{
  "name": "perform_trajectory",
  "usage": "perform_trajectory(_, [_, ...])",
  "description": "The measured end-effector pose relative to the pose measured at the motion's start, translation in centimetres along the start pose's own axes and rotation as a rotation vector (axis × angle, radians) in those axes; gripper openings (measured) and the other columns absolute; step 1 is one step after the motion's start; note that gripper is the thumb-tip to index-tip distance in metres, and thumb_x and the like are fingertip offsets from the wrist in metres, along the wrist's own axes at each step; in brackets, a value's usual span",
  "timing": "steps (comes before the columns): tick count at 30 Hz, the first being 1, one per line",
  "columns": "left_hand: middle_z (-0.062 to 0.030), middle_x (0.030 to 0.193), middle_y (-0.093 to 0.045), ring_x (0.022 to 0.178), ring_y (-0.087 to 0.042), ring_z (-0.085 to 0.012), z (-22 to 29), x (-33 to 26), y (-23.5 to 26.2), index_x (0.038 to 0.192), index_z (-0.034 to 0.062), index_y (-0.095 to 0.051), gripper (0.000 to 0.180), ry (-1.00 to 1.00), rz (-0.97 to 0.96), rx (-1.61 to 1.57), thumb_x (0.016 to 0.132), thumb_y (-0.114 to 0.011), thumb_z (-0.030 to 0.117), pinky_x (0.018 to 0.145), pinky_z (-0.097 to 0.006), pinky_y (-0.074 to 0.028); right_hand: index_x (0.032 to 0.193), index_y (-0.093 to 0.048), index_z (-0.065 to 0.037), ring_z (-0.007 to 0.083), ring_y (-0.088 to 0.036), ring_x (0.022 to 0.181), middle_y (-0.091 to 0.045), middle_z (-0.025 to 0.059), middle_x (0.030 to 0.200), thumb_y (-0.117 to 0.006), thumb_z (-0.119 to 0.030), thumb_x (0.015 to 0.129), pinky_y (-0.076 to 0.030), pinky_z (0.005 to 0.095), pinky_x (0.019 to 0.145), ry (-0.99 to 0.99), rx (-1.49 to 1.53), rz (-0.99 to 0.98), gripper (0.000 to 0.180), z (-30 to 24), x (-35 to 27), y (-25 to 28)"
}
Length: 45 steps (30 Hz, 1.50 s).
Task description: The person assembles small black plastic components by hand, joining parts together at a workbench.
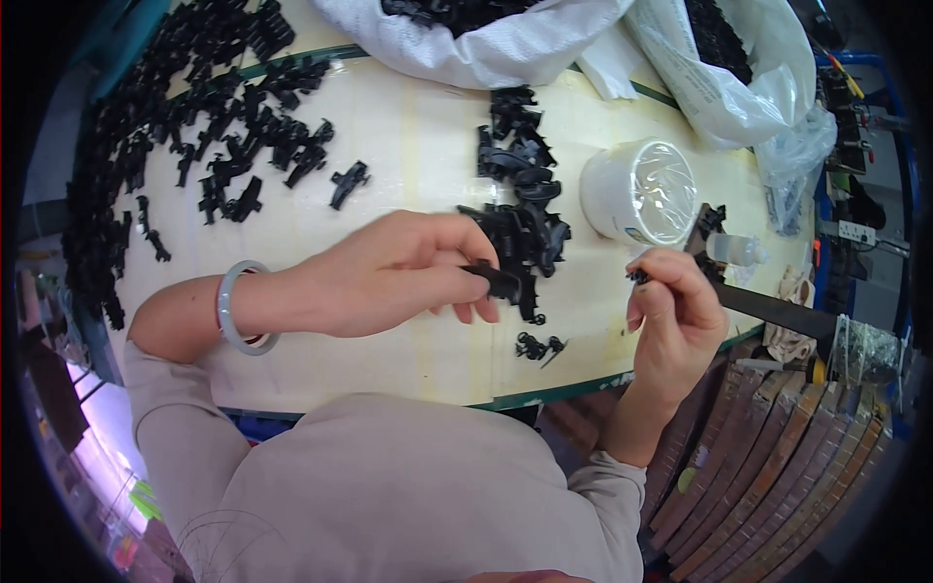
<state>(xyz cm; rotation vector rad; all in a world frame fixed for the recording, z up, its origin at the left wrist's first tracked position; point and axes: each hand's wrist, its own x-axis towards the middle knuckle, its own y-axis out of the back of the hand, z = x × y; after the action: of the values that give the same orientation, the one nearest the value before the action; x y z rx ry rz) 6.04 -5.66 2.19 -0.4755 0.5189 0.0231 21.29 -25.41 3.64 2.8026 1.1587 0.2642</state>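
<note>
My left hand (403, 272) reaches across the pale table (408, 165) and pinches a black plastic clip (498, 281) between thumb and fingers, at the edge of a heap of black clips (520, 209). A pale green bangle (233, 306) circles that wrist. My right hand (671, 311) is raised near the table's right edge, its fingertips closed on a tiny black part (640, 276). A couple of small black pieces (537, 346) lie on the table between the two hands.
Many black clips (209, 126) are spread over the table's left side. A white tub covered with clear film (641, 189) stands right of the heap. White sacks (486, 39) and a clear bag (739, 68) lie at the back. Brown strips (777, 457) are stacked lower right.
</note>
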Motion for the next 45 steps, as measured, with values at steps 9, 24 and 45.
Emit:
perform_trajectory(9, [-0.0027, 0.085, -0.064, 0.082, -0.06, -0.01, -1.1, 0.7, 0.1, 0.097, 0.0015, -0.06, 0.015, 0.048, -0.097, -0.11, 0.087, -0.056, 0.012, 0.07, -0.022, -0.045, 0.088, -0.061, 0.008, 0.0175, -0.062, 0.071, -0.058, 0.0157, 0.09, -0.056, 0.016, 0.074, -0.052, 0.0237, 0.063, 0.061, 0.16, -0.042, 0.016, 0.7, -3.4, -4.1])
perform_trajectory(24, [-0.005, 0.089, -0.064, 0.081, -0.06, -0.0099, -2.2, 1.2, 0.5, 0.102, -0.0005, -0.06, 0.022, 0.043, -0.229, -0.074, 0.089, -0.055, 0.016, 0.075, -0.023, -0.048, 0.09, -0.063, 0.004, 0.0174, -0.061, 0.073, -0.061, 0.0139, 0.085, -0.065, 0.013, 0.069, -0.051, 0.0249, 0.062, 0.227, -0.139, -0.03, 0.023, 1.8, -2.8, -4.7])
perform_trajectory(45, [-0.0043, 0.083, -0.064, 0.076, -0.06, -0.0083, -2.3, 0.9, 0.2, 0.097, -0.0024, -0.061, 0.026, -0.052, -0.187, 0.02, 0.09, -0.053, 0.021, 0.071, -0.022, -0.049, 0.093, -0.064, 0.002, 0.0178, -0.061, 0.071, -0.059, 0.0126, 0.088, -0.067, 0.011, 0.068, -0.052, 0.0241, 0.059, 0.357, -0.251, -0.091, 0.027, 2.3, -2.9, -5.5])
